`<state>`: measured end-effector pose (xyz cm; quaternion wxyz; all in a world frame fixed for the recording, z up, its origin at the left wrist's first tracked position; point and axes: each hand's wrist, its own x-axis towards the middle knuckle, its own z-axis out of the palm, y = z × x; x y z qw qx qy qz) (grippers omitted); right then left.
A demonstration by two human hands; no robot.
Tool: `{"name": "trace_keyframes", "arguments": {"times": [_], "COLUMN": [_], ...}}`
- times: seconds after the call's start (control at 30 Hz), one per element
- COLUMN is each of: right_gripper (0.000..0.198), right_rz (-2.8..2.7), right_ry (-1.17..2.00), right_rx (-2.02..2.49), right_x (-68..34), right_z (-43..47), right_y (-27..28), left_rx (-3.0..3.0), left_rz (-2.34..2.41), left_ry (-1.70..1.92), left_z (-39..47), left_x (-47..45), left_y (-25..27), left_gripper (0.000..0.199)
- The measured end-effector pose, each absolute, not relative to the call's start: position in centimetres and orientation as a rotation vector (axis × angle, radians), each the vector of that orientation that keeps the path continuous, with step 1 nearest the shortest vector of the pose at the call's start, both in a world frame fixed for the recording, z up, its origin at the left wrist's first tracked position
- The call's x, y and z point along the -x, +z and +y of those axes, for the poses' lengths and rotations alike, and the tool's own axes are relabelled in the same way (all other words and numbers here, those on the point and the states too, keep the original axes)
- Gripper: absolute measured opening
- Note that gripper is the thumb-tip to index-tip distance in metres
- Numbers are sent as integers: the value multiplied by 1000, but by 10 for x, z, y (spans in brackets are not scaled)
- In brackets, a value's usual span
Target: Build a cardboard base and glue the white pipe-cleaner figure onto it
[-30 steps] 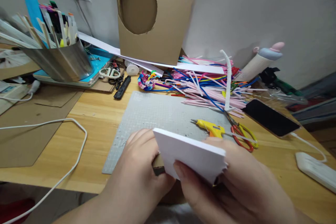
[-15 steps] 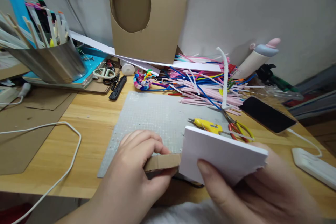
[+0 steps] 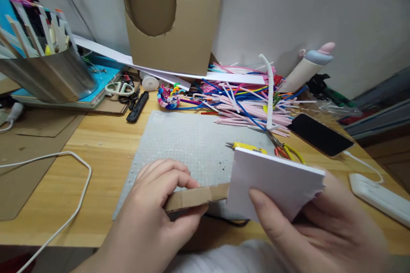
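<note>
My left hand (image 3: 160, 204) grips a brown cardboard piece (image 3: 198, 196), thumb below and fingers above, its narrow edge turned up at me. In my right hand (image 3: 307, 222) is a white foam board piece (image 3: 275, 181), held with the thumb flat on its near face; its right edge is ragged. The cardboard's right end meets the board's left edge, and I cannot tell whether they are joined. Behind the board, a yellow glue gun (image 3: 246, 147) lies partly hidden on the grey cutting mat (image 3: 185, 140). Yellow-and-red-handled pliers (image 3: 288, 151) are beside it.
Pink and blue pipe cleaners (image 3: 243, 106) pile up at the back. A holed cardboard panel (image 3: 195, 21) leans on the wall. Left are a metal pen holder (image 3: 51, 76), scissors (image 3: 120, 89) and a black cutter (image 3: 137, 106). A phone (image 3: 320, 134) and power strip (image 3: 381, 200) lie right.
The white board has shifted slightly right, covering more of the glue gun, and more of the cardboard strip shows between my hands. The whole view has turned a little right.
</note>
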<state>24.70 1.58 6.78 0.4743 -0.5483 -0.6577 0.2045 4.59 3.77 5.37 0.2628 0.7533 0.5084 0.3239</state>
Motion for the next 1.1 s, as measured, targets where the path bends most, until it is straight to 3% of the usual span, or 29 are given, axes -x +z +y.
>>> {"name": "trace_keyframes", "arguments": {"times": [0.23,0.43,0.5,0.63,0.8,1.1], "right_gripper": [24,31,35,22,8,14], "right_rz": [-1336,-1750,-1934,-2264,-2182,-2185], "right_ry": [762,1381,1289,945,1554,1531], "right_rx": [1246,1356,1487,1451,1126,1070], "right_x": [-263,-242,-233,-227,-236,-246], "right_z": [60,138,146,124,80,68], "right_y": [84,56,49,63,95,94], "left_rx": [-2095,-2185,-2189,-2168,-2159,-2157], "left_rz": [1379,1248,1220,1186,1157,1213], "left_ry": [868,963,975,965,892,916], "left_z": [34,26,24,22,21,20], "left_x": [-40,-34,-32,-29,-29,-31], "left_y": [54,48,44,38,36,37], "left_gripper": [12,13,18,28,27,24]}}
